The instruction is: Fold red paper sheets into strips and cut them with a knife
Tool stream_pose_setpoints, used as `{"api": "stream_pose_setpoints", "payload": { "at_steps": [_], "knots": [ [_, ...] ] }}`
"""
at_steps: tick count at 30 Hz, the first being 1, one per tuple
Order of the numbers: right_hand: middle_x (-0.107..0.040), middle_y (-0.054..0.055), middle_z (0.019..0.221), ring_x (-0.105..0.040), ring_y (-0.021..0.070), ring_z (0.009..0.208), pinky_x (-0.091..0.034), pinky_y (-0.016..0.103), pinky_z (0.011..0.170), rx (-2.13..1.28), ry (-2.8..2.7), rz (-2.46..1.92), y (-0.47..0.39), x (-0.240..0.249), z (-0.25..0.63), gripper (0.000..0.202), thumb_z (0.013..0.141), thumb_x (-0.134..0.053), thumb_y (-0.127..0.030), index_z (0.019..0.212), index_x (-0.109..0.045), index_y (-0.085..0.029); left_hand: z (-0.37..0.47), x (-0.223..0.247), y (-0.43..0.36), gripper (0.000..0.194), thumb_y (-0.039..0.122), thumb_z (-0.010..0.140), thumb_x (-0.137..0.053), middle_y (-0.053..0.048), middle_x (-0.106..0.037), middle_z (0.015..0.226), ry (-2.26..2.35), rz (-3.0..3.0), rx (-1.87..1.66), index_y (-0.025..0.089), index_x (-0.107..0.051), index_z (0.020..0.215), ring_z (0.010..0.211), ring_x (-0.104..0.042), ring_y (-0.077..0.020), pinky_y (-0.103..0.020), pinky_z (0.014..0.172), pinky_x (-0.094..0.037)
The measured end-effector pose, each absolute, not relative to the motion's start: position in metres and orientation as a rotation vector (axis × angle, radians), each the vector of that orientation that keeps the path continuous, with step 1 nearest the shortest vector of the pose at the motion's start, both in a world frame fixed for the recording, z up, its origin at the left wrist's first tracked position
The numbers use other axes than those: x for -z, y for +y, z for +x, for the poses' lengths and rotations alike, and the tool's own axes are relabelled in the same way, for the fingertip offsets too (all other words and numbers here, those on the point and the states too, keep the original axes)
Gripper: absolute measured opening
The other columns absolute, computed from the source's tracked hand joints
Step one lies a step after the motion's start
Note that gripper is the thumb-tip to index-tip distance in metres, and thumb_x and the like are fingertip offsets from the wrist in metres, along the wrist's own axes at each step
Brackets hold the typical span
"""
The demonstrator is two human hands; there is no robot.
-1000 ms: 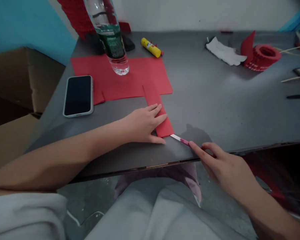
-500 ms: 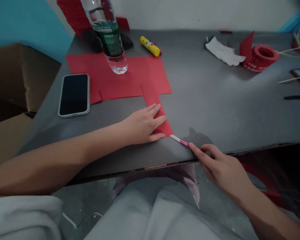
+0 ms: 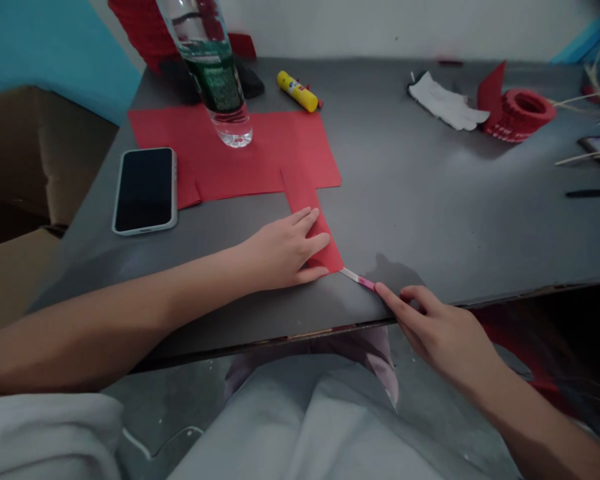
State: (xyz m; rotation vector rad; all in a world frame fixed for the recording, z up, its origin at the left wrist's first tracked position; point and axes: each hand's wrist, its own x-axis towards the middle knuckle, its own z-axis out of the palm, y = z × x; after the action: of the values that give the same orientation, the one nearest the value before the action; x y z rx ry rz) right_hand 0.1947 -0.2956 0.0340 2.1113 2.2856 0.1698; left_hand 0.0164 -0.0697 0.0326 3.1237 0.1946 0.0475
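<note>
My left hand lies flat on a narrow strip of folded red paper, its fingers spread and pressing it to the table. My right hand, at the table's front edge, is closed on a slim pink-handled craft knife. The knife's pale blade meets the strip's near right corner; whether its tip lies inside the fold or under it is hidden. The strip's far end overlaps larger red paper sheets.
A water bottle stands on the red sheets, with a phone at their left. Behind are a yellow glue stick, a white glove and a red ring-shaped paper piece. A cardboard box stands left of the table.
Both hands, the paper strip and the knife keep nearly the same positions. The whole view has shifted very slightly.
</note>
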Motion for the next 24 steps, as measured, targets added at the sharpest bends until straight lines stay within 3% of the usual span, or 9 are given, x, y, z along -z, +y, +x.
{"api": "stream_pose_setpoints", "payload": {
  "at_steps": [16, 24],
  "knots": [
    [-0.059, 0.002, 0.084, -0.047, 0.0070, 0.049, -0.032, 0.020, 0.044, -0.254, 2.341, 2.058, -0.261, -0.030, 0.199, 0.047, 0.089, -0.039, -0.012, 0.134, -0.047, -0.024, 0.016, -0.033, -0.070, 0.051, 0.051, 0.088, -0.046, -0.028, -0.044, 0.133, 0.188, 3.159, -0.049, 0.006, -0.058, 0.110, 0.126, -0.042, -0.0354, -0.041, 0.103, -0.035],
    [-0.058, 0.003, 0.090, -0.049, 0.0069, 0.052, -0.031, 0.021, 0.044, -0.263, 2.463, 1.887, -0.265, -0.028, 0.219, 0.051, 0.088, -0.038, -0.009, 0.138, -0.039, -0.021, 0.015, -0.029, -0.067, 0.050, 0.048, 0.089, -0.046, -0.023, -0.047, 0.133, 0.118, 3.126, -0.114, 0.006, -0.058, 0.112, 0.128, -0.041, -0.0311, -0.042, 0.109, -0.029]
  ]
}}
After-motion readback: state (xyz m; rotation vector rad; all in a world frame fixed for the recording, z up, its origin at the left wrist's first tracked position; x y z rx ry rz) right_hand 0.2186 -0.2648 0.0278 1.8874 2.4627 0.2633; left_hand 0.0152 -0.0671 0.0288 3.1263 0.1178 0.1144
